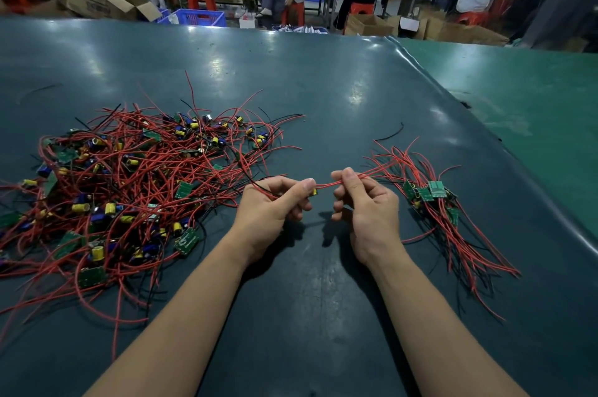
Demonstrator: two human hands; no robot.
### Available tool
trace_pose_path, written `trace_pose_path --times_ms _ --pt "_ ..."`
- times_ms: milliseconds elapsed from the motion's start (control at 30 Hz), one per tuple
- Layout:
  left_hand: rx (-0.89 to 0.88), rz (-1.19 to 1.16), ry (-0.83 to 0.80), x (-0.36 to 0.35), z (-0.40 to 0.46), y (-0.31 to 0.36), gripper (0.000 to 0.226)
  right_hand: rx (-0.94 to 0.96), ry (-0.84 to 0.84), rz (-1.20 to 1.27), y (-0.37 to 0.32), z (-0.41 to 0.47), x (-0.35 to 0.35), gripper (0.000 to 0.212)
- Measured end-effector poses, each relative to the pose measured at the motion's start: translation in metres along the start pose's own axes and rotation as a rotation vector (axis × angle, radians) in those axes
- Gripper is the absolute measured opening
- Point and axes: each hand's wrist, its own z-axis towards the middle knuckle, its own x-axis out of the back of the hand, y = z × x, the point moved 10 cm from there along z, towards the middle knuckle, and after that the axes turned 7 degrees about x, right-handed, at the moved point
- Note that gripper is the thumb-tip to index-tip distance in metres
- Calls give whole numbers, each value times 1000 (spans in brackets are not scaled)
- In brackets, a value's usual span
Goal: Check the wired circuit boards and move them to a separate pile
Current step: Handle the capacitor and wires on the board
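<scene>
While both hands pinch it, the red wire (324, 185) stretches between them. Left hand (271, 202) and right hand (365, 202) each keep their grip clamped on it.

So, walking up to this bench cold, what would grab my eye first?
Probably the big tangled heap of red wires and small green boards sprawling over the table's left side. Next, the two hands at centre: the left hand and right hand pinch one red wire between them. A smaller, tidier pile lies to the right.
</scene>
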Motion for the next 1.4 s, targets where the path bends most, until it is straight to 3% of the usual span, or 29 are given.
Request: trace_pose_path --times_ms 100,233,433,667,767,867,933,1033,1100,1267,1400 --pt "29 -72 -2 2 1 -3 16 2 117 47 -1 4 17 31" --pt "26 -68 -39 -2 0 -3 21 -103 131 179 9 5 19 44" --pt "59 -103 -28 2 2 -5 18 -61 191 270 6 11 26 33" --pt "42 -63 -59 -1 2 -5 24 -92 258 375 8 13 35 41" --pt "57 -132 -1 7 5 -8 21 -49 186 258 2 13 32 34" --pt "56 -158 27 9 7 -9 22 -51 -12 34 2 7 12 24" --pt "9 -47 -7 4 4 -5 25 -23 -138 -120 1 1 0 15" --pt "-43 107 -31 -3 0 0 27 0 -186 -174 -2 -2 -5 21" --pt "-47 80 -13 -1 1 0 26 -6 -130 -120 -3 0 -2 22" --pt "-9 -109 56 10 5 -5 19 24 223 123 -9 13 39 22" --pt "-81 -138 145 19 3 1 19 55 261 148 -5 13 44 28"
